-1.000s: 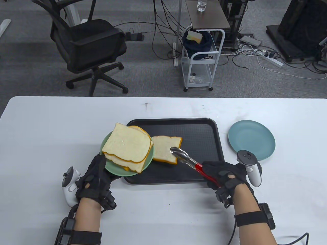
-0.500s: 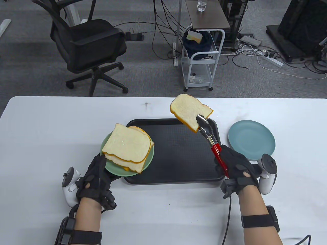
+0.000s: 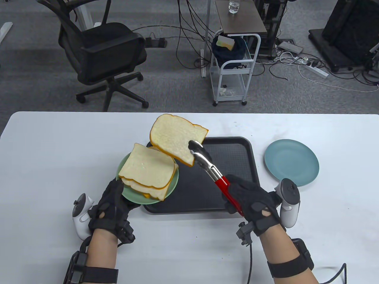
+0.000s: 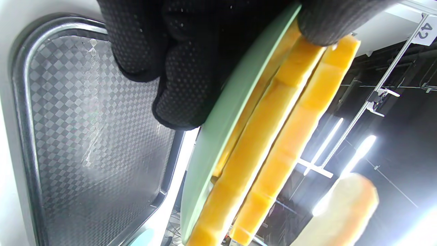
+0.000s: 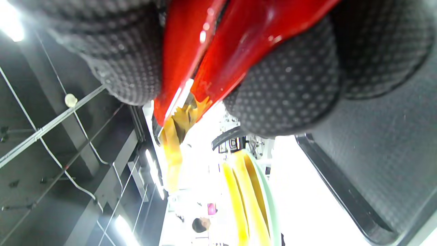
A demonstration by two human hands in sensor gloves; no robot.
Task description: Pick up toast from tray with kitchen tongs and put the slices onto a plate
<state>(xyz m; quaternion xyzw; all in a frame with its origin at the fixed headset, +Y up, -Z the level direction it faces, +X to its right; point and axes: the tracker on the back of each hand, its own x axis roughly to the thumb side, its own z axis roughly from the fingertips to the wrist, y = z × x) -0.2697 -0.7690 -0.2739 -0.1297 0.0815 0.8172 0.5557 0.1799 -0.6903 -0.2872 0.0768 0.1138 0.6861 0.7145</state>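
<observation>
Gripping the red-handled kitchen tongs (image 3: pixel 208 168), the right hand (image 3: pixel 254 202) held a slice of toast (image 3: pixel 174 137) pinched by one edge in the metal tips, up in the air above the far-left corner of the black tray (image 3: pixel 234 165); the fingers were curled round the red handles, squeezing them together, which the right wrist view showed close up; the left hand (image 3: pixel 111 205) gripped the near rim of the green plate (image 3: pixel 131 196), thumb on top and fingers underneath, with the plate lifted over the tray's left edge and already carrying a stack of slices (image 3: pixel 146 170); the relation that mattered was that the carried slice lay just beyond and to the right of that stack, partly overlapping its far corner in the table view, so the plate lay toward the left and nearer the person from the tongs' tips; the tongs ran diagonally, handles near the right hand and tips pointing up-left; judging from this, a short travel left and down would bring the slice onto the stack; a blue plate (image 3: pixel 291 162) sat on the desk (image 3: pixel 59 142) right of the tray, bare of toast.
</observation>
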